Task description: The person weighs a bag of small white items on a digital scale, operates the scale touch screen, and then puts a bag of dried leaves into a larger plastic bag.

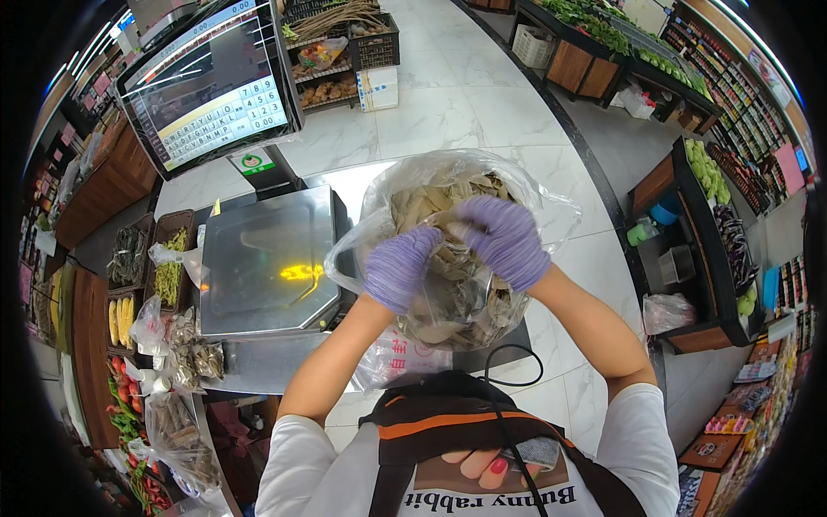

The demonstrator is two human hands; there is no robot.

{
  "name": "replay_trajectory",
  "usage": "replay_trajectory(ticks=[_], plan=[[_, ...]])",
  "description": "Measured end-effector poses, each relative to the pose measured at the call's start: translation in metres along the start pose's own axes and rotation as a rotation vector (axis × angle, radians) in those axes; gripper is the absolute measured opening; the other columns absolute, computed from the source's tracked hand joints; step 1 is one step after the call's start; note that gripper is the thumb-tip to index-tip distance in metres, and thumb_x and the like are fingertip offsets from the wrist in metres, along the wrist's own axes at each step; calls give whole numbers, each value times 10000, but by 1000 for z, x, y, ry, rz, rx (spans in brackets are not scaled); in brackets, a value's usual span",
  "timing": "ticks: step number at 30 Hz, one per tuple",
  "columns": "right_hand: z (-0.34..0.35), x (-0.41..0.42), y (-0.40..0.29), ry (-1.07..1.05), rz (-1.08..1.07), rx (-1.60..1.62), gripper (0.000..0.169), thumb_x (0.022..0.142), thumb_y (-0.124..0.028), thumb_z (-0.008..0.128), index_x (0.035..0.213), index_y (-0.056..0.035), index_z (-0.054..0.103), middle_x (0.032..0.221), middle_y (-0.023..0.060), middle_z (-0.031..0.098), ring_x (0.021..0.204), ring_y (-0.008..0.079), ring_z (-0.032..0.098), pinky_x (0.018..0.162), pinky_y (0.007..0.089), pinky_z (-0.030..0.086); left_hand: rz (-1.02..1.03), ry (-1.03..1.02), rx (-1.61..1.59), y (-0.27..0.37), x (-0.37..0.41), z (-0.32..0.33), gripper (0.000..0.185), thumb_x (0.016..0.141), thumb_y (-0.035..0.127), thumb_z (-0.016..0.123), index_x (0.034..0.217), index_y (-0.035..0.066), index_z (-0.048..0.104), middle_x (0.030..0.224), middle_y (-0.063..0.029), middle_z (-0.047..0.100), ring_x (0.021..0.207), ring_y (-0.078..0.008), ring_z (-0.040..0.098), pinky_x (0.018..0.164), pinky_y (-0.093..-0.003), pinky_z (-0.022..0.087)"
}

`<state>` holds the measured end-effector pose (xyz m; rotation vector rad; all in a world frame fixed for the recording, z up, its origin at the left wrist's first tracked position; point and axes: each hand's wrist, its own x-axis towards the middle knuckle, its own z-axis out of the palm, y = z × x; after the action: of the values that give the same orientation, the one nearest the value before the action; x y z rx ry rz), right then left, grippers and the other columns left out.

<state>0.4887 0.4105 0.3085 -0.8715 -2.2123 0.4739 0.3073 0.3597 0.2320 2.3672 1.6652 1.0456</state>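
Observation:
A large clear plastic bag [381, 194] full of dried leaves [420, 203] gapes at the edge of the metal counter. Both hands wear purple knit gloves and work over its mouth, fingertips close together. My left hand [402, 265] is curled, its fingertips pinched at a brownish dried leaf. Opposite it, my right hand [504, 239] is bent over the leaves and blurred by motion. Its fingertips are partly hidden, so its grip is unclear. Left of the bag stands a weighing scale with a steel platform [265, 258].
Behind the platform rises a touchscreen [207, 90] with an on-screen keyboard. Small clear packets [208, 360], baskets of greens [169, 284] and corn [121, 321] line the left side. A printed plastic bag [404, 358] lies below the leaf bag. Vegetable stands [691, 258] are at right.

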Motion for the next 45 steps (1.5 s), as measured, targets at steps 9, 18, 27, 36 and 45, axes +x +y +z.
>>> replay_trajectory(ticks=[9,18,27,36,45], plan=[[17,18,2,-616,33,-656,166,826,-175,542,943,-104,636,872,115,666,792,295,653,682,389,515,-28,112,-306,11,4,-5,265,741,3,605,995,78,623,953,-112,634,851,-317,622,707,-362,515],[-11,26,19,-301,304,72,266,780,-240,668,1008,-105,652,851,94,669,817,276,640,763,370,504,71,100,-47,-6,-1,-3,194,789,52,602,980,73,624,914,-116,635,819,-322,622,700,-383,506],[13,19,24,-350,218,-142,174,767,-217,674,890,-93,682,815,90,660,726,243,630,680,349,497,-14,-90,118,7,7,-10,233,796,95,592,1015,157,639,901,-68,621,801,-291,621,681,-382,500],[-16,11,40,-297,516,548,334,795,-155,690,1108,-55,625,917,30,635,817,115,578,713,258,485,-125,-52,-14,5,10,-8,236,834,97,543,1060,140,596,957,-118,642,845,-311,630,716,-398,505],[18,-21,53,-353,386,390,693,694,-157,793,1297,-43,472,1136,91,608,1050,167,558,905,303,446,-149,-28,-71,17,18,-12,144,895,205,569,975,100,627,813,-137,654,748,-335,635,655,-384,511]])
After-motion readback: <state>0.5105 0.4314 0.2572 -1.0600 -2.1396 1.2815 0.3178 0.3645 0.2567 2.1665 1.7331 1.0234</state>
